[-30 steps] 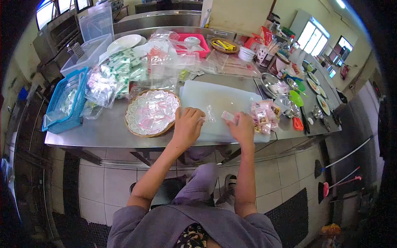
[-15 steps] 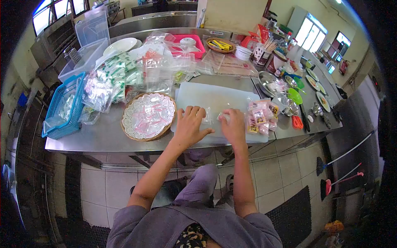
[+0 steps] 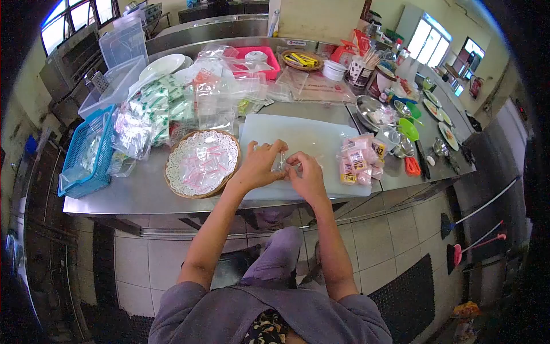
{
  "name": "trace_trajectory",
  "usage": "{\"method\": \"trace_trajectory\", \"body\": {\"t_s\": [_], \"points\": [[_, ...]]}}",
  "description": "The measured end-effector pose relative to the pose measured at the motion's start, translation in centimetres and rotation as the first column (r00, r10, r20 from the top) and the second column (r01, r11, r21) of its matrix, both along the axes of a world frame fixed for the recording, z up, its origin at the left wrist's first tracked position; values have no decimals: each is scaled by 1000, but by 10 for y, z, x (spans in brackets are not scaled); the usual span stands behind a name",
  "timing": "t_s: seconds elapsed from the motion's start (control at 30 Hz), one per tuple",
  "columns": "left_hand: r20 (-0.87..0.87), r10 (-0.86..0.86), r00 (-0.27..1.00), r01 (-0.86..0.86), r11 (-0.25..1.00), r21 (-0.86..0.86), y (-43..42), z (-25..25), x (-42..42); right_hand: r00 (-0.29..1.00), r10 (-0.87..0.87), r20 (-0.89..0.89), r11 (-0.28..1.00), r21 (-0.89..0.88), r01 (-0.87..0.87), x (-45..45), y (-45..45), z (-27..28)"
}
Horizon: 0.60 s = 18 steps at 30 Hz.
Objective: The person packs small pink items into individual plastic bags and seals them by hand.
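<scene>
Over the pale cutting board [image 3: 329,125], my left hand [image 3: 260,167] is closed with thumb and fingers around a small clear plastic bag [image 3: 282,163]. My right hand [image 3: 306,176] meets it from the right, fingers pinched at the bag's edge; what lies between these fingertips is too small to make out. Several pink packets with printed labels [image 3: 360,160] are piled on the board's right end. Left of the board, a round basket [image 3: 171,182] lined with a lacy white doily [image 3: 179,153] holds several clear packets with pink edges.
A blue plastic basket [image 3: 86,150] stands at the left. Heaped plastic bags [image 3: 166,109] and a pink tray [image 3: 274,56] lie behind. Metal bowls [image 3: 366,109], a green bowl [image 3: 408,129] and a knife [image 3: 423,163] are at the right. The steel table's front edge [image 3: 137,210] runs near me.
My right hand has moved left to meet my left hand. My left hand's spread fingers have closed around the small clear bag, which is now raised between both hands.
</scene>
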<state>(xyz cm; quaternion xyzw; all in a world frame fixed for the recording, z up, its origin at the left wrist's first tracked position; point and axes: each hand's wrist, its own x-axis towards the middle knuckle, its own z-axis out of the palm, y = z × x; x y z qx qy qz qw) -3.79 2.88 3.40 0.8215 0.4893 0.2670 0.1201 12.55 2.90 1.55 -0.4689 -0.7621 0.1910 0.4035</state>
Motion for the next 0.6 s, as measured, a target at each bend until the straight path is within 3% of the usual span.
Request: {"method": "trace_trajectory", "body": {"t_s": [0.13, 0.23, 0.33, 0.43, 0.6], "points": [[33, -19, 999, 16, 994, 104, 0, -11, 0, 992, 28, -125, 990, -134, -44, -3, 2, -3], [63, -23, 998, 14, 991, 134, -7, -11, -3, 994, 20, -106, 989, -142, -35, -5, -2, 3], [163, -34, 986, 1, 979, 203, -10, -19, -3, 997, -38, -65, 999, -8, 38, -9, -2, -5], [194, -19, 981, -15, 985, 175, -12, -19, -3, 991, -132, 3, 990, 58, 132, -14, -8, -4], [306, -45, 951, 1, 990, 142, -14, -23, -5, 991, -134, -10, 990, -39, 133, -20, -9, -1]]}}
